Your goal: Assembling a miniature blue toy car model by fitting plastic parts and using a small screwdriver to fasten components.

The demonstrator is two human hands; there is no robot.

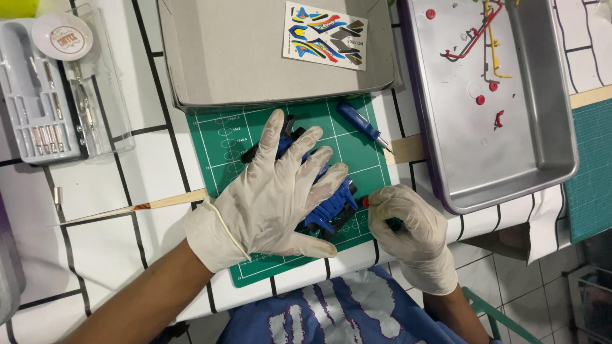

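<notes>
My left hand (274, 194), in a pale glove, lies flat with spread fingers over a blue and black model car chassis (331, 205) on the green cutting mat (220, 156), pressing it down. Most of the chassis is hidden under the palm. My right hand (408, 223), also gloved, is closed beside the chassis's right end, pinching a small red part (366, 202) against it. A dark tool handle seems tucked in the right fist, mostly hidden.
A blue-handled screwdriver (361, 123) lies on the mat's upper right. A grey cardboard box lid (229, 57) with a sticker sheet (325, 35) sits behind. A metal tray (548, 140) with red and yellow parts is right. A clear tool case (44, 108) stands left.
</notes>
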